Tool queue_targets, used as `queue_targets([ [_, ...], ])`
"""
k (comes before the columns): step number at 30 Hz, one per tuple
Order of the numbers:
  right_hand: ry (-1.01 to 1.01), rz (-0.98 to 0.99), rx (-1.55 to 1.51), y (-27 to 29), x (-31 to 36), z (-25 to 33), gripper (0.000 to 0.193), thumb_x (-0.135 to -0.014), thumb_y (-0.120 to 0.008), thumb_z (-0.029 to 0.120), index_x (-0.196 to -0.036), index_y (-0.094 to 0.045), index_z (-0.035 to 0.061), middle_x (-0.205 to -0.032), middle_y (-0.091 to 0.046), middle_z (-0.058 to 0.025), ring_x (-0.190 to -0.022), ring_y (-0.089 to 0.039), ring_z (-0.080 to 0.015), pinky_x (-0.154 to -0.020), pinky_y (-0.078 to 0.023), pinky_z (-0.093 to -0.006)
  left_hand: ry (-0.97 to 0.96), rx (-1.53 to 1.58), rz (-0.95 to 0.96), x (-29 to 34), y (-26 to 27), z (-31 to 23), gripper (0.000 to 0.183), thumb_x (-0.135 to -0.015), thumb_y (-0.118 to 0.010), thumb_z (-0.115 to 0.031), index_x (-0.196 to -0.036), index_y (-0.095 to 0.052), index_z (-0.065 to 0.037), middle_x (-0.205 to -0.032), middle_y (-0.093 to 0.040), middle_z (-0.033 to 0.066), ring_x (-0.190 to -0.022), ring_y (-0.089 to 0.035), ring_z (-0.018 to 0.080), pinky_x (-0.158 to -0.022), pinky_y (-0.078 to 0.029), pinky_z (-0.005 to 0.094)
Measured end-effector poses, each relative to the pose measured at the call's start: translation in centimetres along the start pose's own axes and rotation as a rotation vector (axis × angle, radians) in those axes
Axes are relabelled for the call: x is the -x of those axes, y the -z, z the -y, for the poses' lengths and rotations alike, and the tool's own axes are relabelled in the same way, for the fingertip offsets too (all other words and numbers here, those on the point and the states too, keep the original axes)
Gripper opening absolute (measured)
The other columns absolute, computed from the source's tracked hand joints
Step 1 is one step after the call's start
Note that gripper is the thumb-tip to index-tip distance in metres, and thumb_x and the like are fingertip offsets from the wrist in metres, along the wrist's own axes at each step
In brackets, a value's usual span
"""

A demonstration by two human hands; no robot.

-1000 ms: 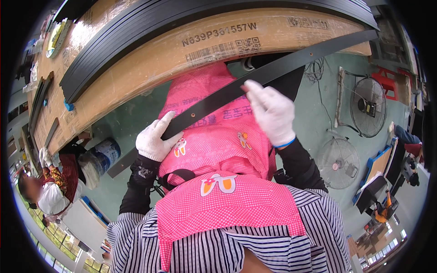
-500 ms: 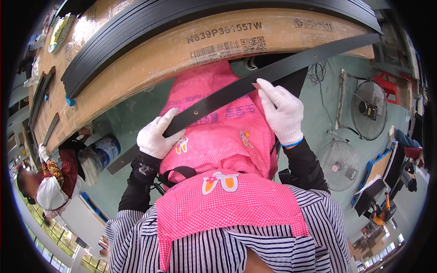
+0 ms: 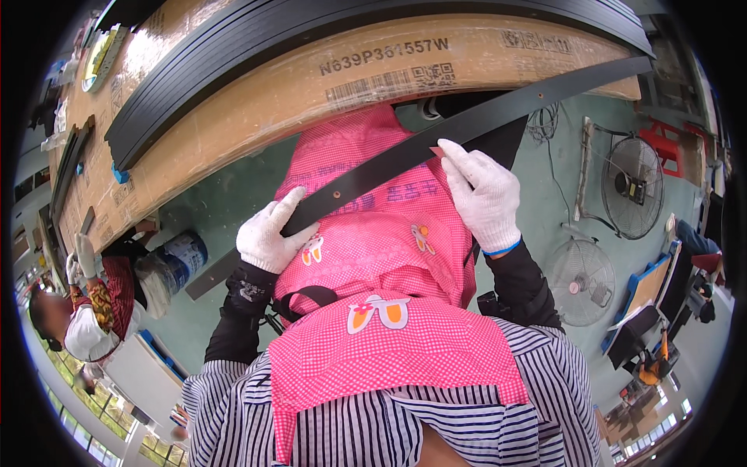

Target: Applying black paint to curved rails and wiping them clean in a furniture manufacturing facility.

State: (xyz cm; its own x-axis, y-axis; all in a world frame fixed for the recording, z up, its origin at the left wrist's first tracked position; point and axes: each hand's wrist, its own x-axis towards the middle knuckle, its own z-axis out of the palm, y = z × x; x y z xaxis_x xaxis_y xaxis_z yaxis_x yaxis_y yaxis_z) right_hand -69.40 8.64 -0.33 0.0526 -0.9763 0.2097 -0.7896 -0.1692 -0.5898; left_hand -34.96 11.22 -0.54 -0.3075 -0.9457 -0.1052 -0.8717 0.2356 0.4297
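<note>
A long, flat black strip [image 3: 397, 162] with small screw holes lies slantwise across my lap, its far right end over the edge of a cardboard carton [image 3: 498, 50]. My left hand [image 3: 266, 236], in a white knit glove, is closed round the strip left of its middle, thumb below and fingers above. Gloved in white too, my right hand [image 3: 489, 194] pinches a small dark-red flat piece [image 3: 437, 152] between thumb and fingers. That piece is at the strip's lower edge; the fingers hide most of it, and what it is made of cannot be told.
A stack of black strips [image 3: 187, 93] lies along the carton's top. On the right stand two floor fans [image 3: 634, 187] and a red stool [image 3: 661, 152]. A co-worker [image 3: 93, 319] is at the left, beside a blue-labelled drum [image 3: 183, 253].
My hands and the strip have barely shifted, the right hand a touch lower. The co-worker's gloved hands at the left have moved up and apart.
</note>
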Motion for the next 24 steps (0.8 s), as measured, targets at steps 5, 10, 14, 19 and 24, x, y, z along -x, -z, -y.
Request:
queue_targets([
  [5,0.007,0.005,0.034,0.18,-0.25,-0.32,0.025,-0.091,-0.076,0.016,-0.116,-0.076,0.0166,-0.072,-0.063,-0.0044,-0.061,-0.064,-0.0242,-0.055,-0.050,-0.0348,0.004,0.010,0.004,-0.16,0.12,-0.12,0.065,-0.075,-0.090,-0.029,-0.135,-0.068,-0.017,-0.088,-0.070,0.0073,-0.078,-0.072,0.0250,-0.072,-0.058,0.0341],
  [10,-0.007,-0.001,0.012,0.05,-0.19,-0.30,0.024,-0.091,-0.076,0.016,-0.116,-0.076,0.0158,-0.072,-0.063,-0.0052,-0.061,-0.065,-0.0245,-0.055,-0.050,-0.0351,-0.012,0.020,-0.011,-0.10,0.00,-0.04,0.065,-0.075,-0.090,-0.028,-0.135,-0.068,-0.017,-0.087,-0.070,0.0074,-0.077,-0.072,0.0251,-0.072,-0.058,0.0340],
  [14,-0.004,0.004,-0.004,0.01,-0.29,-0.37,0.026,-0.091,-0.076,0.016,-0.117,-0.076,0.0157,-0.072,-0.064,-0.0056,-0.061,-0.064,-0.0247,-0.055,-0.050,-0.0350,-0.006,0.021,-0.001,-0.13,0.13,-0.17,0.065,-0.075,-0.090,-0.028,-0.135,-0.068,-0.017,-0.087,-0.070,0.0075,-0.077,-0.072,0.0253,-0.072,-0.058,0.0341],
  [19,0.009,0.012,-0.077,-0.27,0.27,-0.18,0.028,-0.091,-0.076,0.015,-0.119,-0.076,0.0157,-0.072,-0.064,-0.0053,-0.061,-0.064,-0.0242,-0.055,-0.050,-0.0341,-0.015,0.009,-0.010,-0.15,-0.08,-0.01,0.066,-0.074,-0.090,-0.027,-0.135,-0.069,-0.017,-0.086,-0.070,0.0074,-0.077,-0.071,0.0250,-0.072,-0.058,0.0338],
  [24,-0.017,-0.032,-0.063,-0.32,-0.04,-0.51,0.027,-0.091,-0.077,0.014,-0.118,-0.077,0.0151,-0.072,-0.063,-0.0051,-0.061,-0.064,-0.0238,-0.055,-0.050,-0.0339,-0.002,0.006,-0.001,-0.08,-0.16,0.04,0.066,-0.074,-0.090,-0.027,-0.135,-0.069,-0.017,-0.087,-0.070,0.0072,-0.077,-0.072,0.0246,-0.072,-0.058,0.0335],
])
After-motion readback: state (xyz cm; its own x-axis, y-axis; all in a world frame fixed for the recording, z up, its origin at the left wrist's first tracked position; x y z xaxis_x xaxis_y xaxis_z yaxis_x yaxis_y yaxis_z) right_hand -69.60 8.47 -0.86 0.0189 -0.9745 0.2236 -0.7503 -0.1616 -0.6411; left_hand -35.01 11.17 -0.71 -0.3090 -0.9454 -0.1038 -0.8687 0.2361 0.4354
